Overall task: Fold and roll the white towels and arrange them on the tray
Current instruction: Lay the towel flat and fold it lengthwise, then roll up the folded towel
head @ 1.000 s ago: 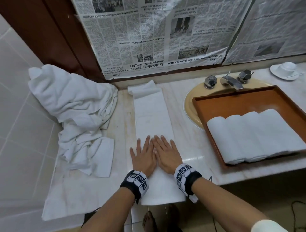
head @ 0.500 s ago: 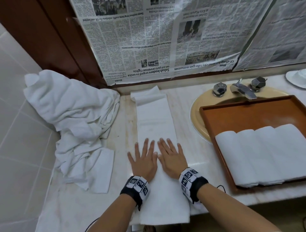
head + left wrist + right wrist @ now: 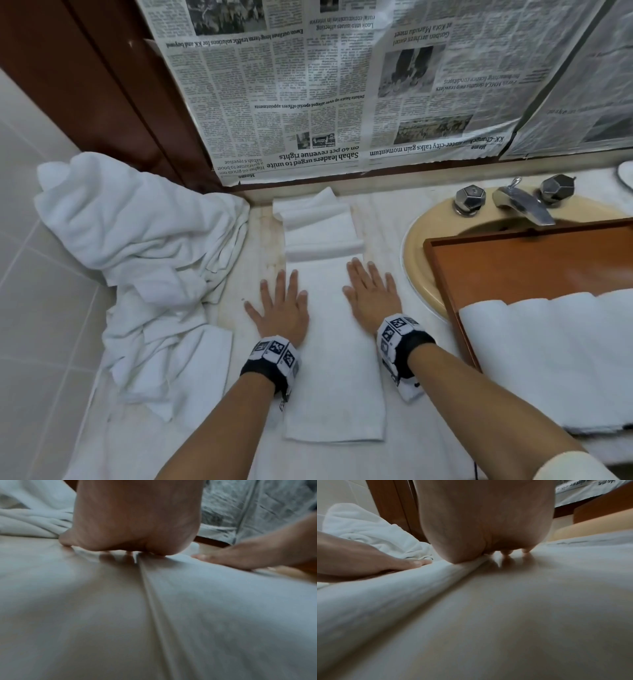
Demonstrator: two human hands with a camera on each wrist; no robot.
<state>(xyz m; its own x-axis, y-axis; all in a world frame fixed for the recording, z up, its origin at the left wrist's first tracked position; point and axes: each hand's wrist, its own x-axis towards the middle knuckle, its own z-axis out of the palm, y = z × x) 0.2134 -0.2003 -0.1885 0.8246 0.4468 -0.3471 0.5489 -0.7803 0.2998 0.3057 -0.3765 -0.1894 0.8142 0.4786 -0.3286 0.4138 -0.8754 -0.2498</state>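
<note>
A long folded white towel (image 3: 334, 359) lies lengthwise on the marble counter, its far end bunched into folds near the wall. My left hand (image 3: 279, 308) lies flat along the towel's left edge, half on the counter. My right hand (image 3: 371, 298) lies flat along its right edge. Both have straight, spread fingers. In the left wrist view the towel (image 3: 223, 608) runs under my left palm (image 3: 137, 520). The right wrist view shows the towel's edge (image 3: 402, 588) under my right palm (image 3: 488, 520). Several rolled white towels (image 3: 555, 356) lie in the orange-brown tray (image 3: 513, 263) at right.
A heap of unfolded white towels (image 3: 144, 267) fills the counter's left side against the tiled wall. The tray rests over a yellow sink (image 3: 424, 253) with a metal faucet (image 3: 524, 205). Newspaper (image 3: 342, 85) covers the wall behind. A white saucer's edge (image 3: 627, 176) shows at far right.
My hands have slid apart from the towel's middle to its two side edges. The towel's far end has bunched into folds, and the view has shifted closer.
</note>
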